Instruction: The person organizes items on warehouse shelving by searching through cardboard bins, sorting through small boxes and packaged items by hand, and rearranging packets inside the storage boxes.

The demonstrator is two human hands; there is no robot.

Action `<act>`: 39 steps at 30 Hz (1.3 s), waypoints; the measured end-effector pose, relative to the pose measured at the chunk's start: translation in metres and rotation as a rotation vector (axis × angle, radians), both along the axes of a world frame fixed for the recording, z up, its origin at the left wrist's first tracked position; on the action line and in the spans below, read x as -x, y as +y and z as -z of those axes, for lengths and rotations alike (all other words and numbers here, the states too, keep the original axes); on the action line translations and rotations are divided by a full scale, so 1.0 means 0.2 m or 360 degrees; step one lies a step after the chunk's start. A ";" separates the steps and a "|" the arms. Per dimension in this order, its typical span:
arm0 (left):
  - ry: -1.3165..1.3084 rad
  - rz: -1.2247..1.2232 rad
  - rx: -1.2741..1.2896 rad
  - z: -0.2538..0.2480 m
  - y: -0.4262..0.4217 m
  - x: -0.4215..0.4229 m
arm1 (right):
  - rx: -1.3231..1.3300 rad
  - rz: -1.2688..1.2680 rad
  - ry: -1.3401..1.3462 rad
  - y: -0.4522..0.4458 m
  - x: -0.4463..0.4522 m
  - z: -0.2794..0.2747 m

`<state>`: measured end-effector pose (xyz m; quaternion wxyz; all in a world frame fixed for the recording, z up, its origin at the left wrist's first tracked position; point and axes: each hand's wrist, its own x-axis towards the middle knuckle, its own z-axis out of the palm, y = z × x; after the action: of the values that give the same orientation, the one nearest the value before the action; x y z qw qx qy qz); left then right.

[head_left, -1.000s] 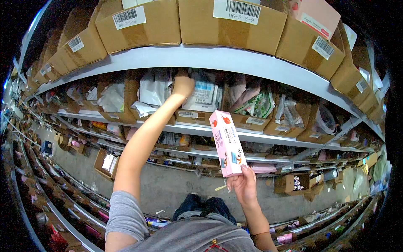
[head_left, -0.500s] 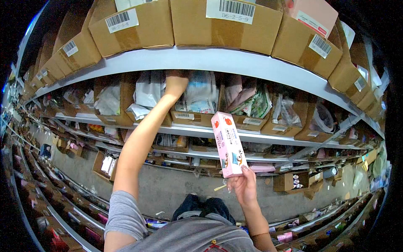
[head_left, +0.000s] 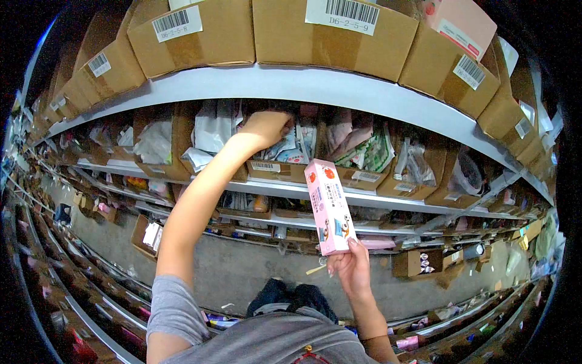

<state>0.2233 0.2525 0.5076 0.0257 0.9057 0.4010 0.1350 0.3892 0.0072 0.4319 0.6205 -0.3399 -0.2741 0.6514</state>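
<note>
My left hand (head_left: 268,129) is inside a cardboard bin on the middle shelf, over white and blue plastic packets (head_left: 296,145). Its fingers curl inward, and whatever lies in them is hidden. A long pink and white carton (head_left: 329,206) with red pictures and printed characters stands nearly upright in my right hand (head_left: 350,265). That hand grips the carton by its lower end, thumb on the front face.
Barcode-labelled cardboard boxes (head_left: 333,45) line the shelf above, behind a pale metal beam (head_left: 267,84). Neighbouring bins hold a silvery-white bag (head_left: 212,132) and green-white packets (head_left: 377,148). An open carton (head_left: 418,262) stands on the grey floor (head_left: 242,273).
My left hand has come lower and to the right within the bin, and the packets under it have shifted. My right hand and the carton have hardly moved.
</note>
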 end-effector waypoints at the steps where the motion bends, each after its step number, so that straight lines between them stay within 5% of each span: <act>1: -0.0056 0.0041 0.0025 0.02 0.01 -0.03 | 0.0004 0.0004 0.0003 0.00 0.00 0.00; 3: 0.0485 0.0145 0.0336 0.11 0.11 -0.07 | 0.0005 0.0009 0.0005 0.00 0.00 0.00; 7: 0.0520 0.0178 0.0589 0.23 0.20 -0.08 | 0.0035 0.0075 0.0002 -0.01 0.02 -0.01; 10: 0.0846 0.0207 0.0183 0.03 0.06 -0.14 | 0.0040 0.0089 0.0010 -0.02 0.01 -0.01; 11: 0.0845 0.0210 0.0180 0.04 0.07 -0.16 | 0.0039 0.0085 0.0018 -0.01 0.01 -0.01; 13: 0.0005 0.0133 0.0088 0.08 0.09 -0.17 | 0.0025 0.0117 0.0020 -0.02 0.03 -0.02; 17: 0.0298 0.0751 -0.0087 0.21 0.22 -0.21 | 0.0022 0.0166 0.0004 -0.03 0.02 -0.01; 18: 0.0200 0.0489 0.0282 0.20 0.22 -0.21 | 0.0021 0.0170 0.0002 -0.03 0.03 -0.02; 24: 0.0822 0.0232 0.0387 0.09 0.13 -0.26 | 0.0050 0.0207 -0.0027 -0.04 0.04 -0.01; 34: 0.0751 0.0352 0.0147 0.22 0.22 -0.27 | 0.0085 0.0186 0.0013 -0.02 0.06 0.02; 39: 0.0871 0.0158 0.0481 0.07 0.20 -0.20 | 0.0074 0.0172 0.0096 -0.02 0.05 -0.01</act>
<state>0.2636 0.2926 0.4939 0.0577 0.9128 0.3640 -0.1762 0.3801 0.0025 0.4332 0.6546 -0.3488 -0.2213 0.6331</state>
